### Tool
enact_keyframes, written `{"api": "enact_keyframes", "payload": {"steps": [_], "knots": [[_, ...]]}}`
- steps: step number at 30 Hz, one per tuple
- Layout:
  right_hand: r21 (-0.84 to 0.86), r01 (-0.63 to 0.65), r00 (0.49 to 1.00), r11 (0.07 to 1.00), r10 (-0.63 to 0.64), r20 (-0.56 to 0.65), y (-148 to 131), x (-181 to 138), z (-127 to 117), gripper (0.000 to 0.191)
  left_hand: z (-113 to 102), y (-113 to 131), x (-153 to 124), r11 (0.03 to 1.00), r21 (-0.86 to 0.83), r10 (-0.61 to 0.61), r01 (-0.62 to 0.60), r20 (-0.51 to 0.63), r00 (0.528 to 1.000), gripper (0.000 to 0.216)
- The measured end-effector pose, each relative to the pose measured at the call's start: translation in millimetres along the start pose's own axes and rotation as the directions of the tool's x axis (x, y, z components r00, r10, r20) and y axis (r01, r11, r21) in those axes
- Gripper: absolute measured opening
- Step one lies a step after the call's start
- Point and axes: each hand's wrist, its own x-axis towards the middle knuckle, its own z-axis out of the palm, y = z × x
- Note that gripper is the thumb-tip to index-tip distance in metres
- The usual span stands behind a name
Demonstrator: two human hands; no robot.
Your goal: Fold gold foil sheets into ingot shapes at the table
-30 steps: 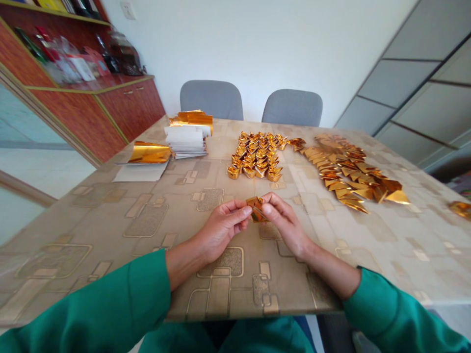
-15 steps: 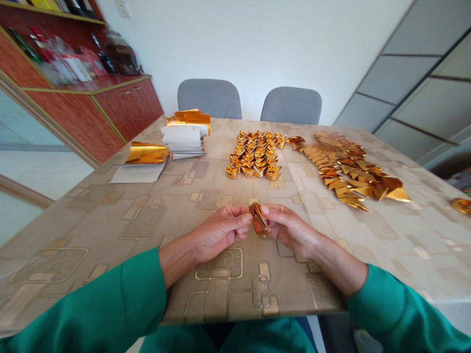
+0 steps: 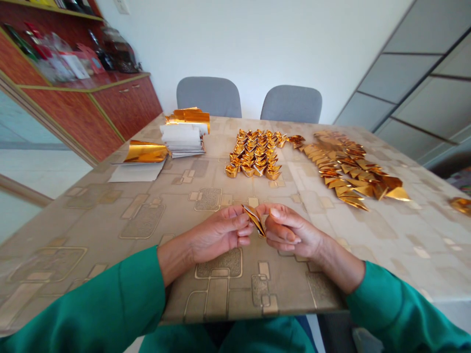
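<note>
A small piece of folded gold paper point(image 3: 254, 219) slants between my hands, a little above the near part of the table. My left hand point(image 3: 222, 232) pinches its left side between thumb and fingers. Against the paper's right side rests the index finger of my right hand point(image 3: 292, 229), whose other fingers are curled and whose thumb is raised off the paper. Beyond my hands stand rows of finished gold paper ingots point(image 3: 255, 154). Flat folded gold pieces point(image 3: 353, 169) lie overlapping in long rows to the right.
Stacked gold and white paper sheets point(image 3: 184, 135) sit at the back left, beside a curled gold sheet point(image 3: 145, 152). A patterned cloth covers the table point(image 3: 147, 264). Two grey chairs point(image 3: 208, 97) stand behind it, and a red-brown cabinet point(image 3: 121, 105) is at left.
The folded paper has turned and now appears narrower, leaning left. My right thumb has come off it, and my right fingers have curled in. The rows on the table are unchanged.
</note>
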Motion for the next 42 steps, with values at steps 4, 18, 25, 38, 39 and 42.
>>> {"api": "enact_keyframes", "payload": {"steps": [4,18,25,38,39,42], "knots": [[0.014,-0.013,1.000,1.000,0.013,-0.021,0,1,2,0.024,3,0,1,0.997,-0.073,0.014,-0.015,-0.021,1.000,0.025],[0.051,0.009,0.998,0.999,-0.006,-0.064,7,8,-5,0.018,5,-12,3,0.882,-0.462,0.004,-0.093,-0.191,0.981,0.017],[0.072,0.031,0.993,0.997,-0.023,-0.114,9,8,-5,0.025,5,-14,5,0.907,-0.388,0.121,-0.167,-0.142,0.983,0.017],[0.098,-0.001,0.991,0.995,0.014,-0.130,11,11,-11,0.024,7,-12,3,0.942,-0.277,0.138,-0.191,-0.201,0.970,0.021],[0.095,-0.001,0.990,0.995,0.014,-0.139,11,11,-11,0.025,8,-12,3,0.950,-0.241,0.151,-0.199,-0.204,0.967,0.023],[0.073,-0.017,0.987,0.997,0.029,-0.160,10,11,-9,0.028,12,-13,1,0.971,-0.104,0.188,-0.217,-0.240,0.952,0.025]]}}
